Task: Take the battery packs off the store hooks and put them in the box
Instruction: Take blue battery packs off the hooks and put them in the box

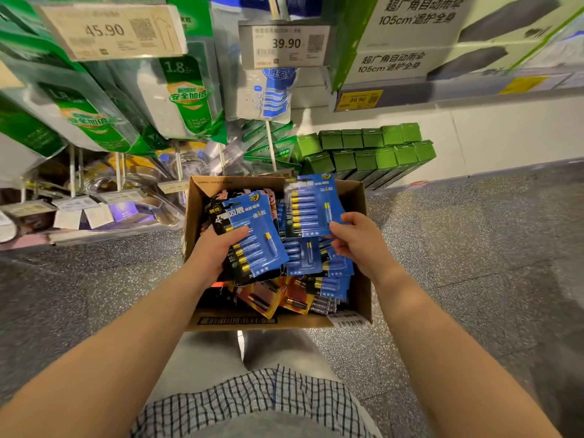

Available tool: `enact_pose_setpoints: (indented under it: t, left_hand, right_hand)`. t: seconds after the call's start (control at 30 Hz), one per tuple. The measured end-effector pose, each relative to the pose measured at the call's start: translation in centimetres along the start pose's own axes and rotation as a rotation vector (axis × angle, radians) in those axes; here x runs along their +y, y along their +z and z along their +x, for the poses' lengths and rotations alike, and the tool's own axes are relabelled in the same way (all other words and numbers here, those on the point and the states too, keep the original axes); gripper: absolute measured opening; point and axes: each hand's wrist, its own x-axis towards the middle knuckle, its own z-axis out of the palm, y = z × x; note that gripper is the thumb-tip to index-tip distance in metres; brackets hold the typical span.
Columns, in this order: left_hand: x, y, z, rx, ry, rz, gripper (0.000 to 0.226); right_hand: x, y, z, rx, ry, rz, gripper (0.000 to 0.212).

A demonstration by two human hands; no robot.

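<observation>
Battery packs are held in both hands directly above the cardboard box on the floor. A small stack of packs, blue on top of black, is gripped in the left hand, with the thumb laid across the face and the fingers curled beneath. A single blue pack is pinched at its lower right corner by the right hand. The long axis of each pack is tilted, running from near the hand up and away toward the shelving. The box is already heaped with blue, black and orange packs. Both hands are poised equally near the pile, so only a downward release seems to be called for. Beyond the box, green cartons are stacked on the floor, and price tags hang from the display above.
</observation>
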Motion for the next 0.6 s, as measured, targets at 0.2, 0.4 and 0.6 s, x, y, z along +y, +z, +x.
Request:
enact_pose_setpoints:
  t: [0.2,0.4,0.6]
  left_hand:
    - [0.2,0.2,-0.6,-0.069,0.004,-0.032,0.025]
    - [-1.1,0.0,-1.4,-0.062,0.022,-0.091,0.024]
    - [-2.0,-2.9,-1.9,0.000,0.062,-0.122,0.020]
  right_hand:
    - [0.6,2.1,-2.6,-0.185,-0.011,-0.043,0.015]
    - [1.1,5.9,-4.2,-0.309,-0.070,-0.222,0.016]
    - [2.4,5.5,-3.5,-0.115,-0.008,-0.197,0.025]
